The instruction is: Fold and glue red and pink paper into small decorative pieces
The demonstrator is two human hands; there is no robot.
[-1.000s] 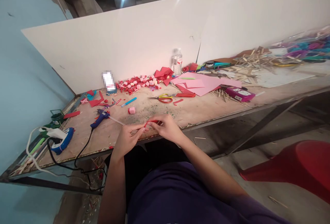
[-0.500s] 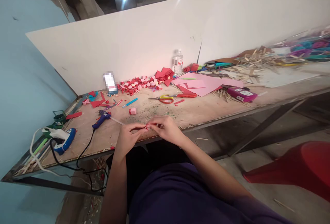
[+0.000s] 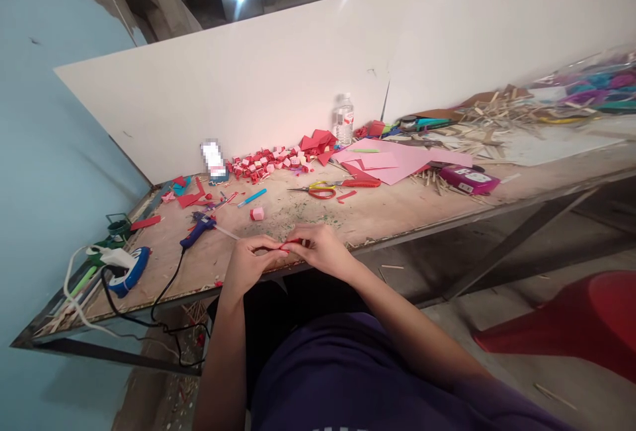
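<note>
Between the touching fingertips sits a small red piece [image 3: 291, 242], pinched closed by both the left hand [image 3: 248, 261] and the right hand [image 3: 320, 249]; light, level pressure should keep it from creasing askew. Just beyond the fingers stands a pink-and-red cube [image 3: 257, 214], then scissors [image 3: 318, 186].

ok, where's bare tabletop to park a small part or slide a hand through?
Two mostly bare patches: right of the right hand, between the scissors, the purple box and the table's front edge; and between the glue gun, its cord, the left hand and that edge. Crowded: the back, with cubes, pink paper and sticks.
</note>
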